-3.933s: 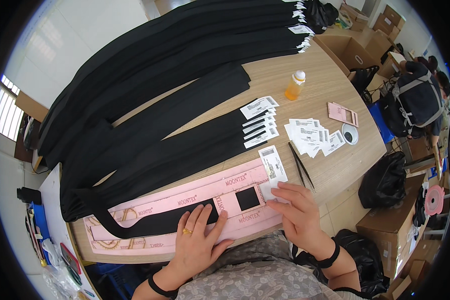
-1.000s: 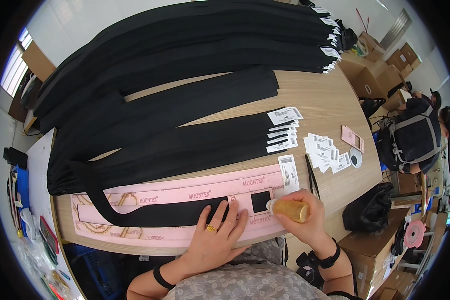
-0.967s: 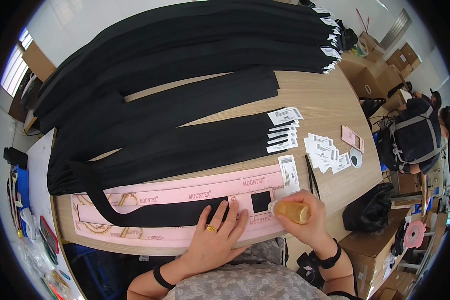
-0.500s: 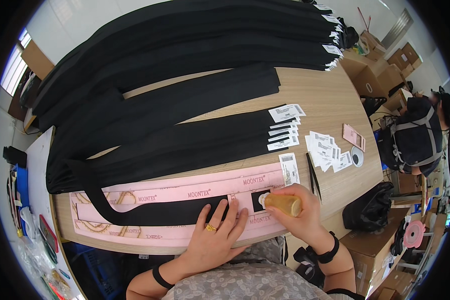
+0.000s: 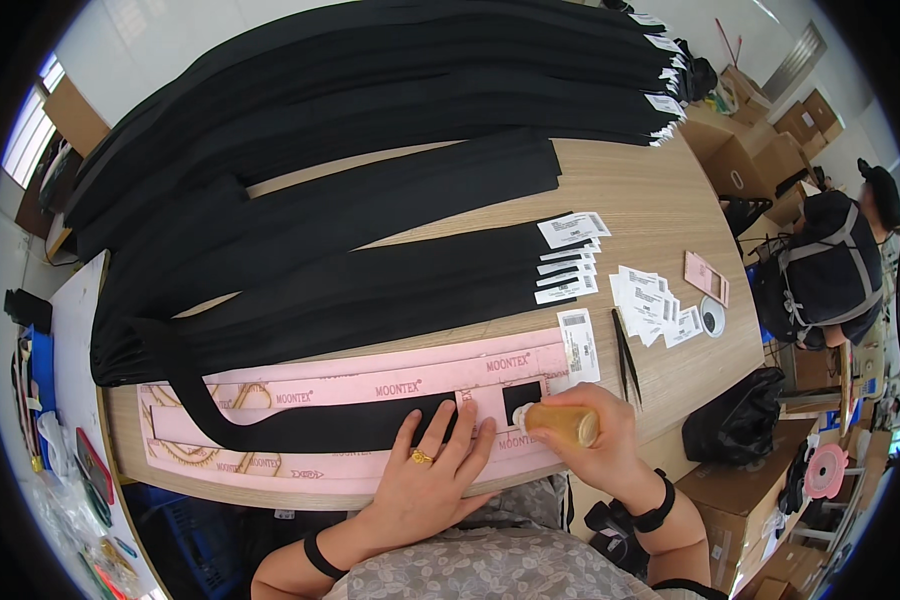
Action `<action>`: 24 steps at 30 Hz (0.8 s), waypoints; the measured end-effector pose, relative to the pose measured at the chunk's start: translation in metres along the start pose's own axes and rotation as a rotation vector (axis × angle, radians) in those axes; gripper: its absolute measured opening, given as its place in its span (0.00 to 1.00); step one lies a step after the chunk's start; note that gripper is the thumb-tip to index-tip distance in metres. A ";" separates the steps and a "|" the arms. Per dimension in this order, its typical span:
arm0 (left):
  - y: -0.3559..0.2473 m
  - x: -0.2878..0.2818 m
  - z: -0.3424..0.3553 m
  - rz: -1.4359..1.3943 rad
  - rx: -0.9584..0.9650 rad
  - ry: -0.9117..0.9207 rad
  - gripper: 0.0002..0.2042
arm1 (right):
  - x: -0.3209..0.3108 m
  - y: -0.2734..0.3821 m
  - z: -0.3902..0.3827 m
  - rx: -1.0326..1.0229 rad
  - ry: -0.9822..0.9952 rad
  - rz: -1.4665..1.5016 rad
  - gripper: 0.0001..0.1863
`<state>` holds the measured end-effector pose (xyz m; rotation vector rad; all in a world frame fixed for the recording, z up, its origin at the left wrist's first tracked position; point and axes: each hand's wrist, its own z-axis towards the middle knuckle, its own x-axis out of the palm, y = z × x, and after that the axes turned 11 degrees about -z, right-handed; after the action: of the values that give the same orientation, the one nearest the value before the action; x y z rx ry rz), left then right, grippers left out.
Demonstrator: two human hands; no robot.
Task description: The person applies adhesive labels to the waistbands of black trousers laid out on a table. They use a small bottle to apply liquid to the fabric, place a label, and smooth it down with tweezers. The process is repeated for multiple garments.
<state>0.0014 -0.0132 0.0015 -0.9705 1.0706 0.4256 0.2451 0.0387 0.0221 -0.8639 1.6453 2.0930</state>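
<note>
Since half a second ago the right hand (image 5: pixel 595 440) has barely shifted: it still grips the small amber glue bottle (image 5: pixel 562 423), tipped over so its pale nozzle points left at the black square cutout (image 5: pixel 521 400) of the pink template (image 5: pixel 370 385). Compared with 3.9 s ago, the bottle has left its spot far out on the wooden table (image 5: pixel 660 215) and is now in that hand. Its fingers are curled tightly round the bottle's body, the thumb on top

Beside it, the left hand (image 5: pixel 430 480) lies flat and open, fingers spread, holding nothing but pressing down on the black fabric strip (image 5: pixel 330 428) and the lower edge of the pink template. A gold ring sits on 1 finger, and a dark band circles each wrist

That strip runs inside the long slot of the template and curves up at its left end toward the piles of black fabric pieces (image 5: pixel 370 150) that cover most of the table. A white printed label (image 5: pixel 577 345) lies just past the template's right end, with black tweezers (image 5: pixel 625 355) just beside it. Farther right rest a loose pile of white labels (image 5: pixel 650 300), a pink card (image 5: pixel 707 277) and a small round dish (image 5: pixel 712 316)

At the far right, another person in dark clothes (image 5: pixel 830 265) sits among cardboard boxes (image 5: pixel 770 130), well apart from the table work
</note>
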 end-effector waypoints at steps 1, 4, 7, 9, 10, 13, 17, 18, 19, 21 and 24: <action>0.000 0.001 0.000 0.002 0.001 -0.001 0.40 | 0.002 -0.001 0.002 -0.005 0.004 0.005 0.19; 0.001 0.001 -0.001 0.000 -0.002 0.001 0.40 | 0.003 -0.010 0.006 0.024 -0.032 0.010 0.18; 0.001 0.001 -0.001 -0.002 -0.003 0.004 0.40 | -0.005 -0.019 0.007 0.093 -0.063 0.016 0.18; 0.001 0.000 -0.001 -0.004 0.000 0.005 0.40 | -0.008 -0.017 0.008 0.130 -0.064 0.025 0.18; 0.001 0.000 -0.001 -0.006 0.000 0.007 0.40 | -0.008 -0.014 0.008 0.142 -0.058 0.032 0.18; 0.001 0.000 -0.002 -0.001 0.004 0.009 0.40 | 0.000 -0.012 0.009 0.115 -0.059 0.081 0.19; 0.002 0.002 -0.001 -0.001 0.010 0.003 0.40 | 0.007 -0.006 0.014 0.100 -0.017 0.080 0.20; 0.002 0.002 -0.001 0.000 0.009 0.004 0.40 | 0.008 -0.006 0.015 0.092 -0.020 0.083 0.20; 0.002 0.001 -0.002 0.002 0.007 0.004 0.40 | 0.010 -0.006 0.016 0.084 -0.022 0.086 0.20; 0.001 0.001 -0.003 0.004 0.004 0.002 0.40 | 0.012 -0.007 0.017 0.059 -0.029 0.078 0.20; 0.002 0.002 -0.001 0.001 0.008 0.004 0.40 | 0.009 -0.010 0.017 0.033 -0.046 0.030 0.19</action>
<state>-0.0002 -0.0135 -0.0011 -0.9641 1.0756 0.4195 0.2398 0.0567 0.0110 -0.7794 1.6748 2.0835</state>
